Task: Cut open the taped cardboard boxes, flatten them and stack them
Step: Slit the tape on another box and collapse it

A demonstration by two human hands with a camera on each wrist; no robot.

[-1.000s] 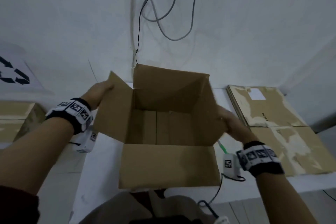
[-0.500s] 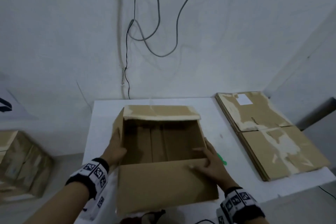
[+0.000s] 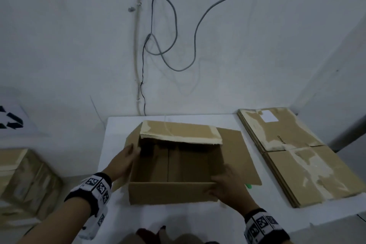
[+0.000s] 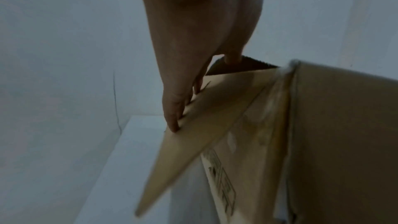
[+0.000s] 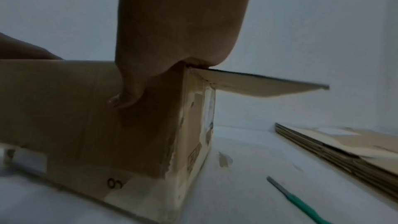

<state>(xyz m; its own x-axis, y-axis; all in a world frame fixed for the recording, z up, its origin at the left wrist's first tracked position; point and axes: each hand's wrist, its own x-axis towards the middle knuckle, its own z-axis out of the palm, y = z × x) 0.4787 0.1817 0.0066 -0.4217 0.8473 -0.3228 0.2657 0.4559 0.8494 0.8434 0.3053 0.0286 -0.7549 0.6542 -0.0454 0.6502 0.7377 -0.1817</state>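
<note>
White table [image 3: 118, 144], open box [image 3: 172, 192] upright

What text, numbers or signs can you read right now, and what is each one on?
"60", seen upside down: low on the open box.
Short black print, too small to read: flattened cardboard stack.
White label, blank as far as I can tell: same stack.
Black outlined print, blurred: box side.
Black recycling arrows, no words: white sheet.
Wristband square codes: not text.
</note>
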